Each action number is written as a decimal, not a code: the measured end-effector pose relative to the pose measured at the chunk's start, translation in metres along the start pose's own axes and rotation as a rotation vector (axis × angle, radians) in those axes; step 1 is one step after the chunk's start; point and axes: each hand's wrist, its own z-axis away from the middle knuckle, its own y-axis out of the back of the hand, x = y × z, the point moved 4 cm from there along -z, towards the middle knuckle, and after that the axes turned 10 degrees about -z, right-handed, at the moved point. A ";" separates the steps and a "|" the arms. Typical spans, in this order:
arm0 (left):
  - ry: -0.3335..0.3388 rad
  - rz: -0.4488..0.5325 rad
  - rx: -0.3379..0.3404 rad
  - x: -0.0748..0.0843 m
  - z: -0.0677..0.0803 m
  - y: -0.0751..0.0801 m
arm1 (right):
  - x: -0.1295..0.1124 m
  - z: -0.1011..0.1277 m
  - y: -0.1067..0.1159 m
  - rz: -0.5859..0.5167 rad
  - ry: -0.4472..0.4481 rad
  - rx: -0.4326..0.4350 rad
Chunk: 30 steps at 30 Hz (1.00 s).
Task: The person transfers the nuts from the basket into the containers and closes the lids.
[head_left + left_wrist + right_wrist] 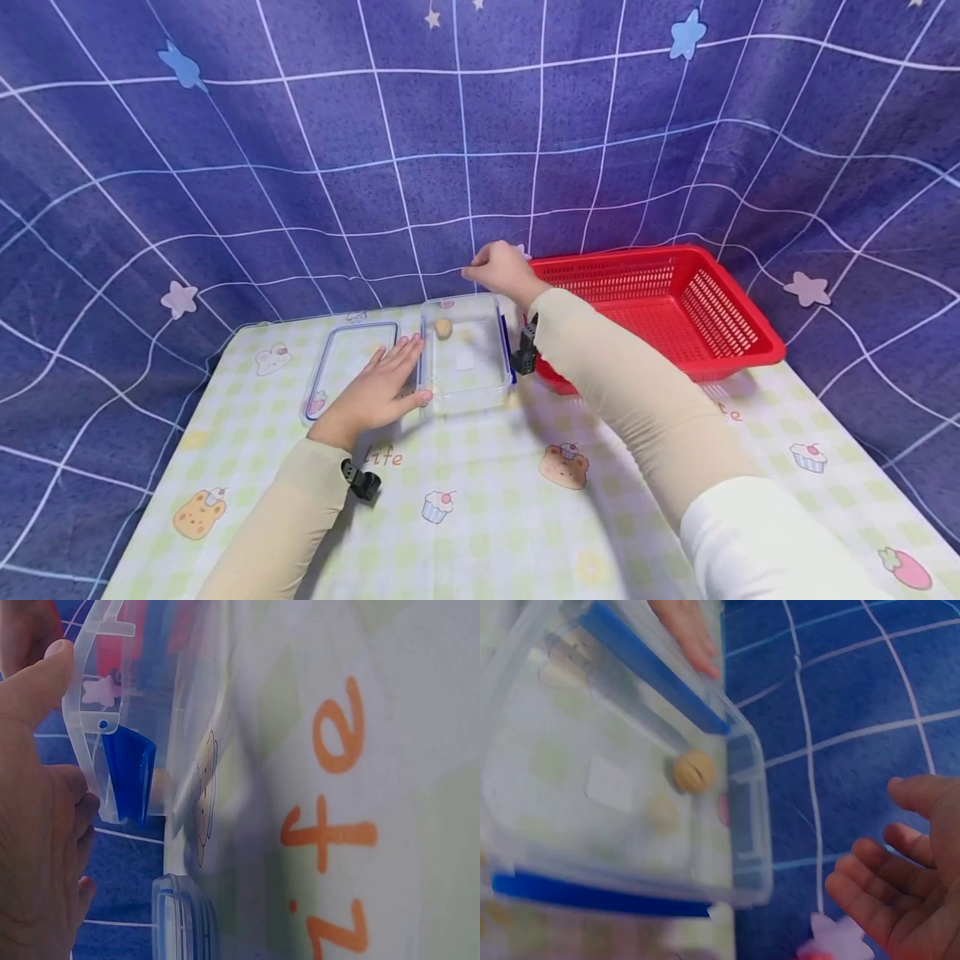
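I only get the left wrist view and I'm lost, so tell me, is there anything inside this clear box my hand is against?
Observer: Yes, one small round tan nut lies in the box, near its far wall.
Operator: Where is the right hand?
Observer: The right hand is raised above the box's far edge, fingers loosely curled, holding nothing.
Operator: What is to the right of the box?
Observer: A red basket sits there; nothing shows inside it.
Operator: And the lid?
Observer: The lid lies flat on the table left of the box, partly under the left hand, whose fingers rest straight against the box's side.
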 end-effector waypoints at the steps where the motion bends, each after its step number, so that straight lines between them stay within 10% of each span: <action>1: -0.001 -0.001 0.001 0.000 0.000 0.000 | 0.001 0.000 0.005 -0.006 0.005 0.003; 30: 0.001 0.020 0.011 0.000 0.000 -0.003 | 0.101 0.014 0.109 -0.528 -0.103 0.043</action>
